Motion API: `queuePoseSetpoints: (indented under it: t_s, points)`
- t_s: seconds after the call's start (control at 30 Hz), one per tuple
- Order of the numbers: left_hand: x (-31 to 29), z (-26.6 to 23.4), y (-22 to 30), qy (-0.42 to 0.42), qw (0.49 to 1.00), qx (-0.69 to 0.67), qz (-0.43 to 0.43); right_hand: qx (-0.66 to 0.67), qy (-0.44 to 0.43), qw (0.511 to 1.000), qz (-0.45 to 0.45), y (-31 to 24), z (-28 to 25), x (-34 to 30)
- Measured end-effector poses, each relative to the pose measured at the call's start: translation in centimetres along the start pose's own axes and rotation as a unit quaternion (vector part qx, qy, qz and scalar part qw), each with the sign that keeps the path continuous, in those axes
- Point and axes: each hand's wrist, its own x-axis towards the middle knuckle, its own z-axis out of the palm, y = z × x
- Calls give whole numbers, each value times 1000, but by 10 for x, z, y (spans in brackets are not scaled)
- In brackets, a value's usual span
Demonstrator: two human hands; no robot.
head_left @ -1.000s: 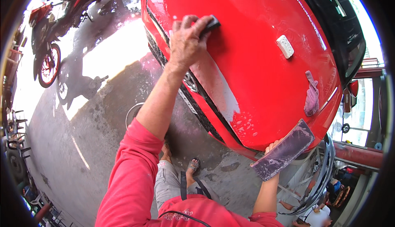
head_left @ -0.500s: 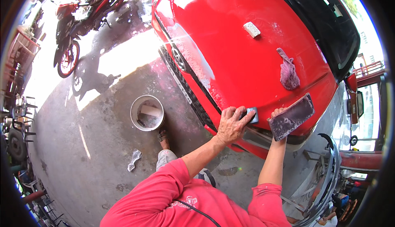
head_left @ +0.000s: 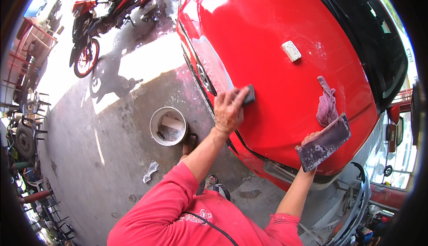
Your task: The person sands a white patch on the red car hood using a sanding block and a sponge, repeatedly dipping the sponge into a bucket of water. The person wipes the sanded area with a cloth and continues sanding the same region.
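Observation:
My left hand (head_left: 228,113) is closed around a small dark grey-blue block (head_left: 249,95), pressed to the front part of the red car hood (head_left: 263,63), beside a dull whitish patch (head_left: 211,63). Over the hood's near corner, my right hand (head_left: 309,139) grips a dark, flat rectangular piece (head_left: 324,143) smeared with whitish residue; most of its fingers are hidden behind it. A crumpled purple cloth (head_left: 327,103) lies on the hood just beyond that piece. Farther up rests a pale, speckled block (head_left: 291,51), touched by neither hand.
A round bucket (head_left: 152,128) holding cloudy water and a pale block stands on the concrete floor by my foot. Crumpled clear plastic (head_left: 151,172) lies nearby. A motorcycle (head_left: 96,27) is parked at the far left. A detached curved bumper (head_left: 356,201) stands at the right.
My left hand has slid the block away from the hood's near corner, leftward and farther along the front edge. My right hand still holds the dark piece. The whole view has shifted slightly.

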Motion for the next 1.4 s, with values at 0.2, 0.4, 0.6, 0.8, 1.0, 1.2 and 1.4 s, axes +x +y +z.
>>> queuePoseSetpoints:
  t_s: [0.2, 0.4, 0.6, 0.8, 1.0, 1.2, 1.4]
  points:
    - [142, 8, -172, 42, 995, -25, -82, -44, 57, 997, -8, -16, 22, 0]
    - [231, 21, -282, 14, 988, -72, -139, -155, 15, 988, -1, -18, 60, 4]
    - [297, 37, -387, 34, 991, 14, -133, -167, 31, 985, 18, -29, 79, 14]
    - [268, 37, -407, 112, 984, -33, -136, -198, -10, 980, 30, -37, 65, 30]
    - [154, 14, -262, 75, 991, -93, -55, -235, -28, 971, 25, -52, 55, 33]
    - [18, -11, -99, 23, 995, -74, -66, -235, -91, 966, 52, -73, 8, 45]
    - [-107, -18, 50, -38, 987, -128, -88, 30, -110, 983, 141, -67, 14, 34]
